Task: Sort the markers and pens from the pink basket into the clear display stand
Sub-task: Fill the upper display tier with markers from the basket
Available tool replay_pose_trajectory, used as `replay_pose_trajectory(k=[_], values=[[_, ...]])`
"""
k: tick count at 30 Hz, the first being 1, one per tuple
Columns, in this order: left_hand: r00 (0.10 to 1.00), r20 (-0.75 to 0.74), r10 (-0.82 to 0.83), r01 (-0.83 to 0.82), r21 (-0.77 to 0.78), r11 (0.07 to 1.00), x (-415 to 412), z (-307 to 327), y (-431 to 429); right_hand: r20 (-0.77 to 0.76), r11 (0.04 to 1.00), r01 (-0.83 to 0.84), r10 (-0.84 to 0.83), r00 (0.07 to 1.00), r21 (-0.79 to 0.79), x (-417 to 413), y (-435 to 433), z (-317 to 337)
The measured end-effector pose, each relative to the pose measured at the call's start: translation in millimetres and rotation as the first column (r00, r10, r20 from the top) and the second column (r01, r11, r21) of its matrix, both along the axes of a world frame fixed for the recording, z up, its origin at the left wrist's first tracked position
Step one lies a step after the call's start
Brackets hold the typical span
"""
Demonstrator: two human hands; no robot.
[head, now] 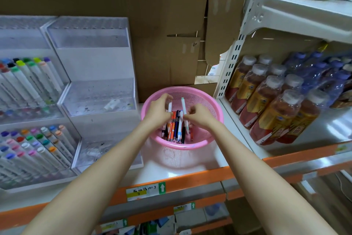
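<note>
Sitting on white shelf (190, 170), right of clear display stand (91, 90): pink basket (211, 101), holding loose bundle of pens (176, 128) lying in its bottom.

Reaching into basket from above: both hands. Left hand (158, 112) pinching a white pen (169, 106) upright between fingertips. Right hand (200, 115) closing on a white pen with green cap (183, 104), tilted, cap end up.

Standing in stand's left tiers: rows of colour-capped markers (32, 80) (right tiers nearly bare, small bits only).

Crowding neighbouring shelf at right: brown drink bottles (270, 101), white-capped.
</note>
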State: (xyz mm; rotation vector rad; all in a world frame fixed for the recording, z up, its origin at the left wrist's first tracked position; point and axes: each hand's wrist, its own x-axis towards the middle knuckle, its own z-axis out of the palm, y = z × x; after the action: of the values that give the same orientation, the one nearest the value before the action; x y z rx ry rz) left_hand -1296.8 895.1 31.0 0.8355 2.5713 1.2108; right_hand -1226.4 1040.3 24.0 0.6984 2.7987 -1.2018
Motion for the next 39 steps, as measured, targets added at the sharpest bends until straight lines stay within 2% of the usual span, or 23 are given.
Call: replay_pose_trajectory(k=[4,11,19,26,34,39], values=[[1.0,0.029,0.01,-0.013,0.102,0.995,1.4,6.4,-5.1,-0.177,0.996,-0.021,0.006,0.984,-0.083,7.2,-4.4,9.6],[0.994,-0.106,-0.03,0.047,0.167,0.985,16.1,23.2,-17.8,-0.389,0.992,-0.109,0.078,0.918,-0.057,26.0,-24.3,39.8],[0.949,-0.298,-0.104,0.174,0.221,0.96,35.8,64.4,-48.2,-0.532,0.991,-0.121,0.073,0.844,-0.055,34.9,-54.7,73.8],[0.93,-0.366,-0.029,0.153,0.314,0.937,37.9,93.3,-106.8,-0.637,0.982,-0.19,0.139,0.759,-0.012,23.5,-100.4,100.9],[0.91,-0.395,0.126,0.042,0.392,0.919,11.3,116.0,-204.0,-0.653,0.958,-0.286,0.216,0.726,-0.002,-11.3,-187.3,127.1],[0.888,-0.424,0.178,0.028,0.437,0.899,-11.7,129.9,-250.6,-0.707,0.969,-0.244,0.194,0.68,0.031,-42.9,-235.0,134.0]])
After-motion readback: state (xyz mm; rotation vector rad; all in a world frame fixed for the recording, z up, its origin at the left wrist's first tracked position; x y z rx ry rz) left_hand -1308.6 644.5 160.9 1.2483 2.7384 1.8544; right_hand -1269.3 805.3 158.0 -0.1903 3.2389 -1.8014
